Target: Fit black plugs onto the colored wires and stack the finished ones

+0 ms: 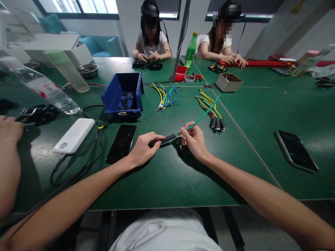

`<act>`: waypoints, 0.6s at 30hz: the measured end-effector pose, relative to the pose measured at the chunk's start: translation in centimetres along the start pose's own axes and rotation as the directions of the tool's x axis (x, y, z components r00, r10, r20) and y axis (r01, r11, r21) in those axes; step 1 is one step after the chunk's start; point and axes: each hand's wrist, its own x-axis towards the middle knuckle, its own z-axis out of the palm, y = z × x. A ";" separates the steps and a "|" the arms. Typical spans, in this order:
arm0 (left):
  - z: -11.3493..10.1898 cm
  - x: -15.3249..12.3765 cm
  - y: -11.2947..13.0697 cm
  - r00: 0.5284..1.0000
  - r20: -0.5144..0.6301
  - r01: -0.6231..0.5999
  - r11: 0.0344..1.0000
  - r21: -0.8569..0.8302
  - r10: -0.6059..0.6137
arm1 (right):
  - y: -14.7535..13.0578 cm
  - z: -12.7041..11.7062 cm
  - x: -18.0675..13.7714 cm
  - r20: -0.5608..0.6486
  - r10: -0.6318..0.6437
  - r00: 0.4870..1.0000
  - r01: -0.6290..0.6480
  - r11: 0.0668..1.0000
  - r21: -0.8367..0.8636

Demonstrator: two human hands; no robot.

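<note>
- Worked over a glossy green surface (172, 184).
- Pinched a short black tubular sleeve (169, 138) in the left grip (143, 148).
- Held a thin green plastic-coated wire (201, 119) at the sleeve's end in the right grip (195, 141).
- Apparently lined both up; probably called for a steady hold.

You see the windows (101, 6) bright, almost white, while the floor (256, 223) below your table (167, 188) sits dim. Your right hand (194, 140) and forearm (243, 179) cast a dark shadow; pale glare whitens the tabletop's left side. Wide-angle stretch leans your water bottle (49, 89) outward, and the upper left edge looks blurred.
</note>
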 end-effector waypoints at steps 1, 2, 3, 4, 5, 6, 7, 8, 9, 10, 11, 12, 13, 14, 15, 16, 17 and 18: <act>0.0 0.0 0.0 1.000 0.009 0.014 1.000 -0.012 -0.014 | 0.0 0.0 0.0 -0.007 0.002 1.000 -0.002 1.000 -0.001; 0.1 0.0 -0.1 0.999 0.018 0.032 0.999 -0.035 -0.031 | -0.1 0.0 0.0 -0.014 0.001 1.000 -0.001 1.000 -0.003; 0.2 0.0 -0.1 0.998 0.028 0.054 0.996 -0.069 -0.053 | -0.1 0.1 0.0 -0.021 -0.002 1.000 0.002 1.000 -0.008; 0.3 -0.1 -0.1 0.996 0.038 0.082 0.990 -0.114 -0.078 | -0.2 0.1 -0.1 -0.029 -0.009 1.000 0.008 1.000 -0.013; 0.4 -0.1 -0.1 0.993 0.049 0.115 0.979 -0.168 -0.108 | -0.3 0.1 -0.1 -0.037 -0.018 0.999 0.018 1.000 -0.017; 0.6 -0.2 0.0 0.988 0.061 0.153 0.962 -0.228 -0.143 | -0.4 0.1 -0.1 -0.044 -0.028 0.999 0.027 0.999 -0.021; 0.7 -0.2 0.0 0.981 0.077 0.194 0.938 -0.287 -0.180 | -0.4 0.2 -0.1 -0.049 -0.036 0.998 0.035 0.999 -0.025; 0.8 -0.3 0.1 0.972 0.092 0.234 0.911 -0.340 -0.215 | -0.5 0.2 -0.1 -0.053 -0.043 0.998 0.042 0.999 -0.028; 1.0 -0.3 0.1 0.963 0.108 0.269 0.884 -0.382 -0.246 | -0.5 0.2 -0.1 -0.053 -0.048 0.997 0.046 0.998 -0.032; 1.1 -0.3 0.1 0.955 0.121 0.297 0.860 -0.415 -0.272 | -0.5 0.2 -0.2 -0.051 -0.052 0.997 0.050 0.998 -0.038; 1.1 -0.3 0.1 0.948 0.131 0.318 0.841 -0.439 -0.290 | -0.5 0.2 -0.2 -0.046 -0.054 0.997 0.052 0.998 -0.045; 1.1 -0.3 0.1 0.944 0.137 0.330 0.826 -0.456 -0.301 | -0.5 0.2 -0.3 -0.037 -0.054 0.998 0.052 0.997 -0.052; 1.1 -0.2 0.1 0.941 0.139 0.337 0.816 -0.471 -0.308 | -0.4 0.3 -0.3 -0.024 -0.050 0.998 0.049 0.997 -0.060; 1.1 -0.2 0.1 0.939 0.137 0.340 0.807 -0.483 -0.314 | -0.3 0.3 -0.4 -0.009 -0.044 0.999 0.043 0.997 -0.069; 1.1 -0.2 0.1 0.938 0.132 0.343 0.800 -0.492 -0.321 | -0.3 0.3 -0.5 0.007 -0.035 0.999 0.035 0.996 -0.077; 1.1 -0.1 0.1 0.936 0.125 0.345 0.795 -0.499 -0.328 | -0.2 0.3 -0.6 0.024 -0.025 0.999 0.027 0.996 -0.085; 1.1 -0.1 0.2 0.935 0.118 0.346 0.792 -0.503 -0.333 | -0.2 0.4 -0.7 0.043 -0.015 0.999 0.018 0.996 -0.091; 1.1 -0.1 0.2 0.935 0.112 0.346 0.792 -0.503 -0.336 | -0.2 0.4 -0.8 0.061 -0.006 0.998 0.012 0.996 -0.093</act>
